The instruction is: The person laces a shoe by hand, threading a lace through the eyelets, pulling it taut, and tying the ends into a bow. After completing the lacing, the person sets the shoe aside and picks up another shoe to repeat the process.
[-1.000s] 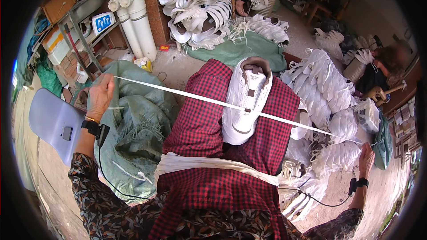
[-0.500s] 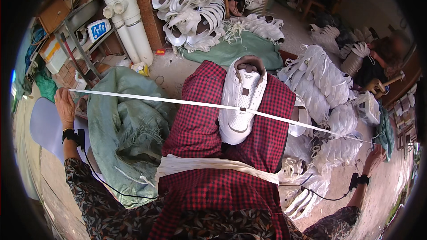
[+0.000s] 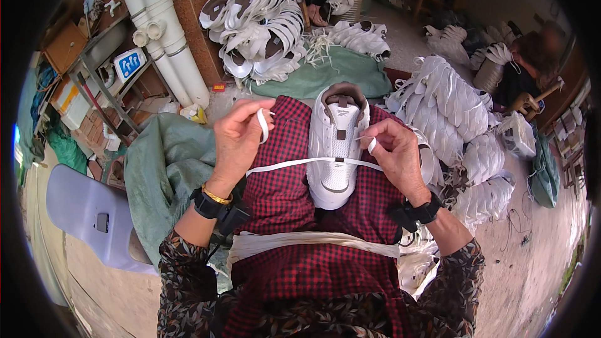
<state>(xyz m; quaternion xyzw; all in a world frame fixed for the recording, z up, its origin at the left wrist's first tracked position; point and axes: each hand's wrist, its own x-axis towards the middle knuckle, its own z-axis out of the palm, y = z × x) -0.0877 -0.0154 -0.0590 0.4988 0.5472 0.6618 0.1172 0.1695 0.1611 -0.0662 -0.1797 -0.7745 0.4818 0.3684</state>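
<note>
white lace (image 3: 282, 165), likely light and limp, best held near its ends; left hand (image 3: 233, 141) and right hand (image 3: 399, 158) seem pinched closed around it.

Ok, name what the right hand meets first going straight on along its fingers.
Likely the white shoe, just left of the right hand, though depth is hard to judge.

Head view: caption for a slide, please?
Left hand and right hand hold a flat white fabric lace strung across a white, brown-lined shoe on red-and-black checked cloth.
</note>
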